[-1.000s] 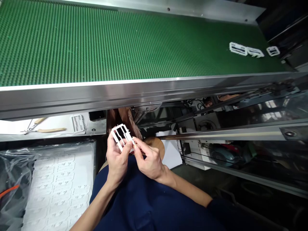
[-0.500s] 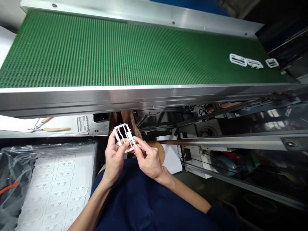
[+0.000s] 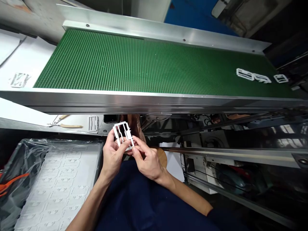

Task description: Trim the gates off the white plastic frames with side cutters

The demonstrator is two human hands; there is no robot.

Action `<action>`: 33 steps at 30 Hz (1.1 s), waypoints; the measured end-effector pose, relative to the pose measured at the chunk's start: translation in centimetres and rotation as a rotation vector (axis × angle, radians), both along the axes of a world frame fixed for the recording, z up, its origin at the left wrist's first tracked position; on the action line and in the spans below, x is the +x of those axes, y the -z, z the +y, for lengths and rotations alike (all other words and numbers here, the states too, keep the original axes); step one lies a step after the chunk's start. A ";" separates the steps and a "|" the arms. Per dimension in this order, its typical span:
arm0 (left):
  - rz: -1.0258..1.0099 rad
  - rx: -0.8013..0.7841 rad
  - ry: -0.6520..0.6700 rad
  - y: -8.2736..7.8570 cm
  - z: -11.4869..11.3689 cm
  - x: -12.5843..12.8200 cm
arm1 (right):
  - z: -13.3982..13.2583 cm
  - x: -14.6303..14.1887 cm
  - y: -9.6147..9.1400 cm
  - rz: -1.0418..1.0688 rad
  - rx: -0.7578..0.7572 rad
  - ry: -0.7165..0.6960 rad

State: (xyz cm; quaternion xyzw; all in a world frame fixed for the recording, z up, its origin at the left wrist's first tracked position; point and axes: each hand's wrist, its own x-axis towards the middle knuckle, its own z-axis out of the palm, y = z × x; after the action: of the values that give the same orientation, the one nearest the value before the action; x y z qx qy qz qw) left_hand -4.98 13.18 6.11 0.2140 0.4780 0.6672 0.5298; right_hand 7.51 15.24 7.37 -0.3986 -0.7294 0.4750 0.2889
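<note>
A white plastic frame (image 3: 130, 136) with thin inner bars is held up between both hands, just below the conveyor's front rail. My left hand (image 3: 113, 154) grips its left side and lower edge, thumb across the front. The fingers of my right hand (image 3: 148, 160) pinch its lower right corner. Small tabs stick out along the frame's right edge. Parts of the fingers behind the frame are hidden.
The green conveyor belt (image 3: 134, 67) carries several white frames (image 3: 244, 74) at its right end. Yellow-handled pliers (image 3: 71, 126) and another frame (image 3: 93, 123) lie on the ledge at left. A plastic-lined box (image 3: 57, 189) holds rows of white parts, with an orange-handled tool (image 3: 14, 181) beside them.
The camera view has shifted up and left, revealing more of the white surface beside the belt. Both hands keep hold of the frame, which is tilted slightly differently.
</note>
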 end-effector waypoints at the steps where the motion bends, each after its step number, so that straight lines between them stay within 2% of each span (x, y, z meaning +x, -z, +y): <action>1: 0.001 -0.003 -0.002 0.0 0.0 0.0 | 0.0 0.0 0.0 -0.003 0.007 -0.002; 14: -0.024 0.004 -0.023 -0.1 0.4 0.1 | 0.1 -0.2 -0.1 -0.025 0.087 0.012; 33: -0.011 -0.017 -0.015 0.0 0.6 -0.1 | 0.3 -0.5 0.0 -0.060 0.085 0.025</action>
State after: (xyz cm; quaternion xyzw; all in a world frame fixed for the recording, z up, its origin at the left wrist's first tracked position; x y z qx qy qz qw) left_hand -5.08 13.74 6.14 0.2024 0.4824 0.6681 0.5292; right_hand 7.04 15.57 7.41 -0.4089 -0.7524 0.4277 0.2896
